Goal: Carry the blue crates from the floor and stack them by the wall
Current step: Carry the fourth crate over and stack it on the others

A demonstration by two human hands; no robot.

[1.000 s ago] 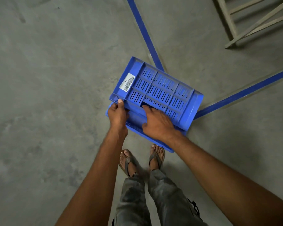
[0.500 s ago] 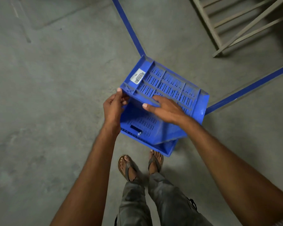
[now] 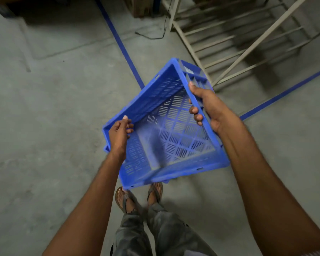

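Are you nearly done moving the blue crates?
Not yet. Done: a blue crate is off the floor. In hand: the left hand and right hand grip its rims, holding it tilted above the feet. Left: carrying it to the wall and stacking it; no stack shows in this view, so I cannot tell how many remain.

Grey concrete floor; 2 blue lines; pale metal frame upper right; black cable nearby.
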